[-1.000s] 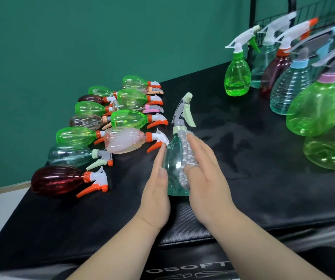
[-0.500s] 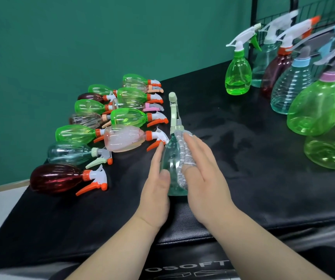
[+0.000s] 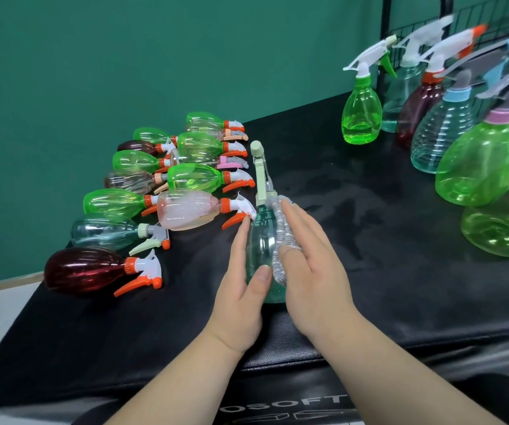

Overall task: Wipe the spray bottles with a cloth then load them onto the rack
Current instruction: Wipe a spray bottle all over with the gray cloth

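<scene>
A clear teal spray bottle with a pale green spray head stands upright on the black mat, sandwiched between my hands. My left hand lies flat against its left side with straight fingers and the thumb across the front. My right hand presses a grey cloth against the bottle's right side, fingers straight. Several green, red and clear bottles lie in rows to the left. At the far right, several upright bottles stand before the black wire rack.
A green wall rises behind the mat. The rack's black post stands at the back right. Large green bottles crowd the right edge. The mat's front edge runs just under my wrists.
The teal bottle has turned between my hands; its spray head, which pointed right, now points away from me. Both hands stay on the bottle's sides.
</scene>
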